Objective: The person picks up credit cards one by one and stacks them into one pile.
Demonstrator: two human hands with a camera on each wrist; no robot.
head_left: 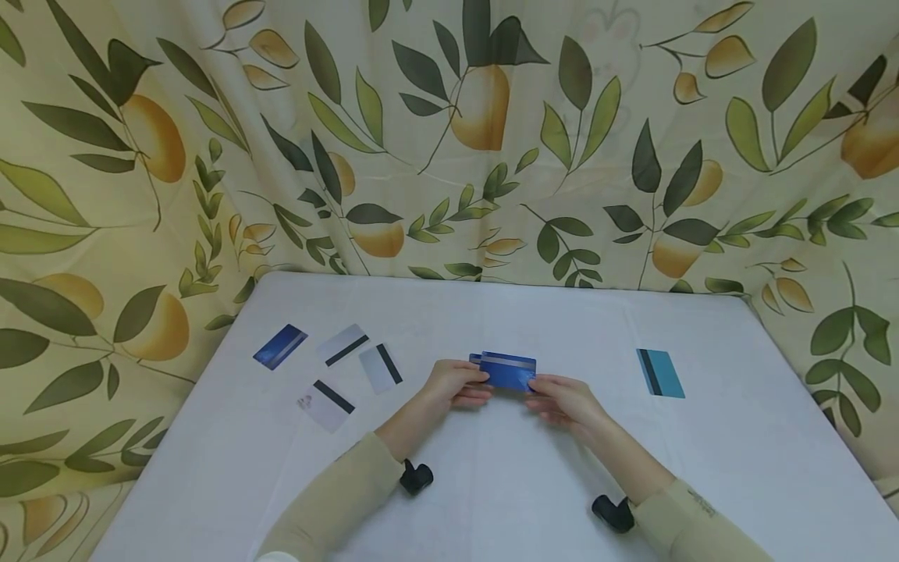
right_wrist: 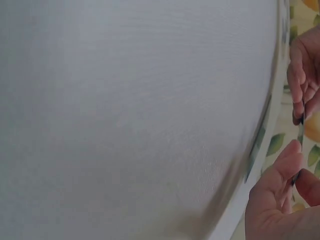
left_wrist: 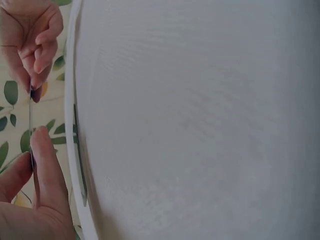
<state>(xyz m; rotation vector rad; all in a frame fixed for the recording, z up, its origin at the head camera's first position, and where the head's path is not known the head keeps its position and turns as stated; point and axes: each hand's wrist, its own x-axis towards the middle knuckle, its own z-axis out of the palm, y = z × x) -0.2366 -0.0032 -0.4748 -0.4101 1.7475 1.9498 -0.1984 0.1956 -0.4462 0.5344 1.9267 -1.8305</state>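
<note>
Pinched at its two ends by the left hand and the right hand, a blue card is above the table; a teal card lies to the right of this grip.
</note>
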